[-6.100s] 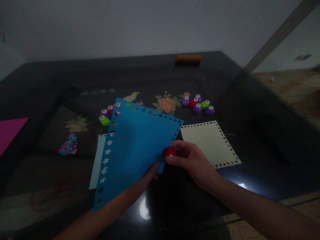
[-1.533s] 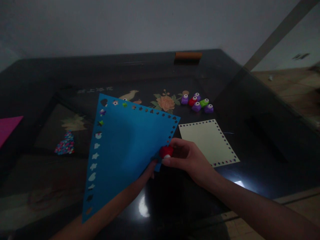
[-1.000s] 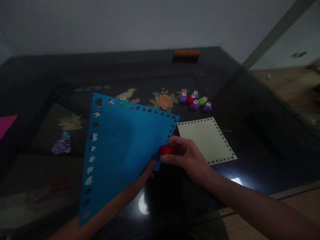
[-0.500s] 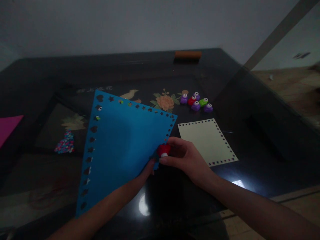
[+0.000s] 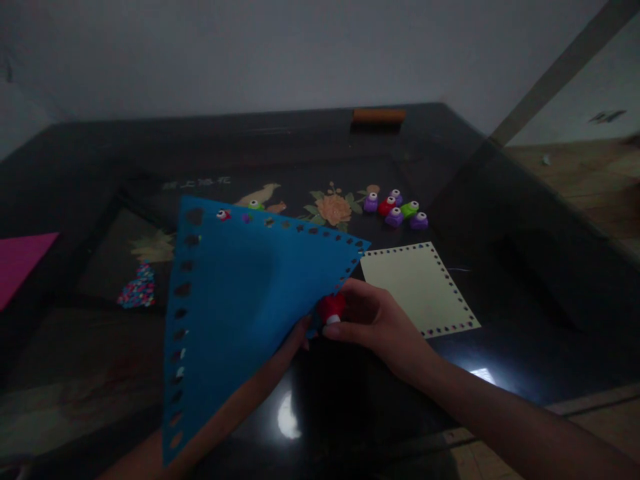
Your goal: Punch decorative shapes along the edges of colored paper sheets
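Observation:
A blue paper sheet (image 5: 245, 293) with small shapes punched along its edges is tilted up off the table. My left hand (image 5: 299, 335) grips it near its right edge, most of the fingers hidden behind the sheet. In my right hand (image 5: 377, 320) is a red craft punch (image 5: 331, 308) with a white part, pinched between thumb and fingers and set on the sheet's right edge. A cream paper sheet (image 5: 415, 287) with punched edges lies flat just beyond the right hand.
Several purple, red and green craft punches (image 5: 395, 208) stand in a cluster at the back right. An orange-brown roll (image 5: 379, 117) lies by the wall. To the left are a small heap of coloured paper bits (image 5: 139, 287) and pink paper (image 5: 25, 263).
The blue sheet has tilted and shifted, its right corner reaching farther right and overlapping the cream sheet's corner. Both hands keep their hold, the red punch still at the sheet's edge.

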Motion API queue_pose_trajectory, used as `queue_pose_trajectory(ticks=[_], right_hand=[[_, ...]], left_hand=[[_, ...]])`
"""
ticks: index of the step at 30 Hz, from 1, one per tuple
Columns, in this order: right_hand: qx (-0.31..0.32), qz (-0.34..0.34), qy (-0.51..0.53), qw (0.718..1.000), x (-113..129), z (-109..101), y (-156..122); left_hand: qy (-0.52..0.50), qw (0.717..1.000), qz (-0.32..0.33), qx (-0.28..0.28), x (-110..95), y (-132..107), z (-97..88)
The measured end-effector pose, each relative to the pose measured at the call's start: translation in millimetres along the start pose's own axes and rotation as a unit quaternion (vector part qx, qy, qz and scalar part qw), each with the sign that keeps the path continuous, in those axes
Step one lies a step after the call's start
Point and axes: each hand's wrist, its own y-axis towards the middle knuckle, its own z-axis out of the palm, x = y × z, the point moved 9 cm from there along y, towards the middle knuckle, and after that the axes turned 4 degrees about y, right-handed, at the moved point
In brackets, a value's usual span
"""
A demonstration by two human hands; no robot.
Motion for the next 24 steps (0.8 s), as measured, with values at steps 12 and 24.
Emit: queue_pose_trajectory(ticks=[12,24], right_hand=[[0.063,-0.205,-0.145,0.966,37,17,-24],[0.104,-0.395,-0.281,0.868,53,33,-52]], left_hand=[[-0.089,0.99,0.11,-0.007,-35,-1,-36.3],[-0.091,0.955,0.276,-0.054,-62,-13,-53.7]])
